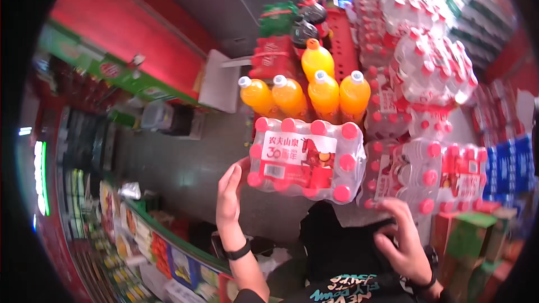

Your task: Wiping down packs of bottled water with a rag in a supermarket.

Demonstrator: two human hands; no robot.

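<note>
In front of me a shrink-wrapped pack of water bottles (303,160) with red caps and a white-and-red label faces up. My left hand (229,196) is at its near left corner, fingers stretched out along the side; whether they touch the wrap I cannot tell. My right hand (405,241) is off to the right and nearer to me, apart from the pack. Its fingers are bent and spread, with nothing in them. Just beyond the pack stand several orange drink bottles (289,98), most with white caps.
More bottled-water packs (429,174) lie to the right, with a taller stack (429,70) behind them. Dark soda bottles (306,28) and a red wrapped pack (272,59) stand farther back. A green-edged counter (174,241) runs along the lower left. Cartons (471,233) sit at the lower right.
</note>
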